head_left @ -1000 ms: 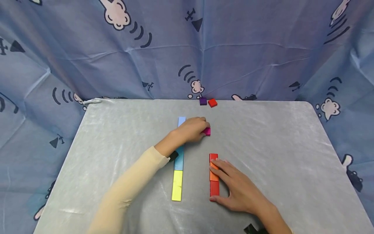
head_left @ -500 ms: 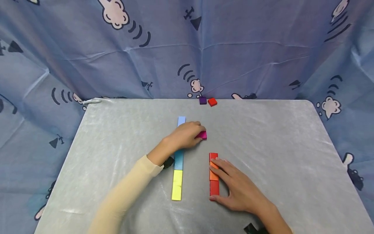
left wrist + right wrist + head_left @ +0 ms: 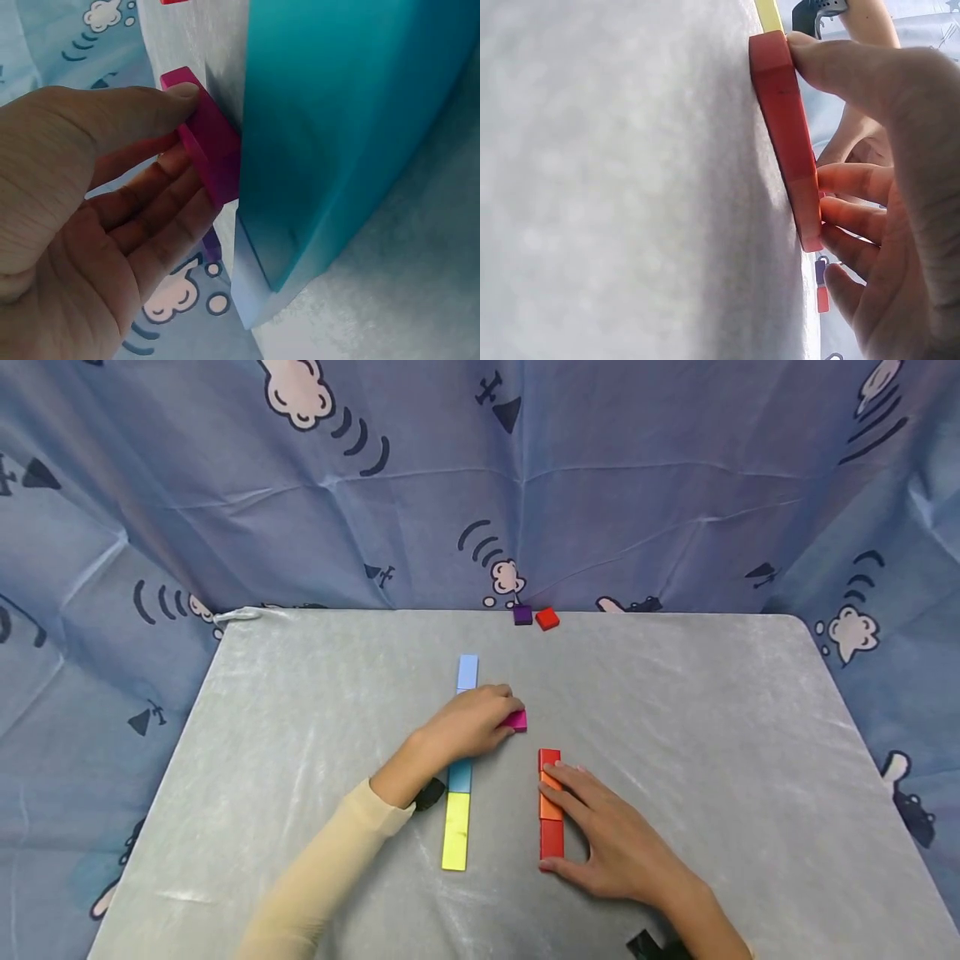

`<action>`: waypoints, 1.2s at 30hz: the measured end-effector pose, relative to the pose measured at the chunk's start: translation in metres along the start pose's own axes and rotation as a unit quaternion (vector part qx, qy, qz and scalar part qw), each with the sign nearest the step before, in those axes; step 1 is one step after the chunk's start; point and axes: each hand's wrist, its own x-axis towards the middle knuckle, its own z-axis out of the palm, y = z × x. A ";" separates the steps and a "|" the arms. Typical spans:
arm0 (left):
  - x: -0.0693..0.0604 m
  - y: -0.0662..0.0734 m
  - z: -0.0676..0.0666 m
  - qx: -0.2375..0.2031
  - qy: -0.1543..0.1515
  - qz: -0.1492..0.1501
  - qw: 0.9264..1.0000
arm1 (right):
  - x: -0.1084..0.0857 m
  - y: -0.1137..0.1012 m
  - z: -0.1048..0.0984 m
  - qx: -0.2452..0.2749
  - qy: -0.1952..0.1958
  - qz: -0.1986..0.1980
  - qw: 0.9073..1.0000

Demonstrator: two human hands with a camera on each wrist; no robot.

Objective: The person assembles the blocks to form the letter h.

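magenta block (image 3: 517,722) drawn toward 7 o'clock, pinched in left hand (image 3: 474,724); now at 11 o'clock of red-orange row (image 3: 551,810), where right hand (image 3: 618,835) rests, fingers spread loosely. best: light pinch, block level, row undisturbed.

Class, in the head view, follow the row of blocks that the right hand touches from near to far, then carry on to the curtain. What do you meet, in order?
Near red block → orange block → far red block → magenta block, held by the left hand → purple block with a turned red block beside it → curtain.
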 end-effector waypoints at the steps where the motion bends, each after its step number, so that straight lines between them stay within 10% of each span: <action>1: -0.001 0.001 0.001 0.002 0.001 -0.001 1.000 | 0.000 0.000 0.000 0.000 0.001 -0.001 1.000; 36: -0.019 0.001 0.011 0.010 0.023 -0.013 1.000 | -0.001 -0.003 0.000 -0.022 0.007 0.008 1.000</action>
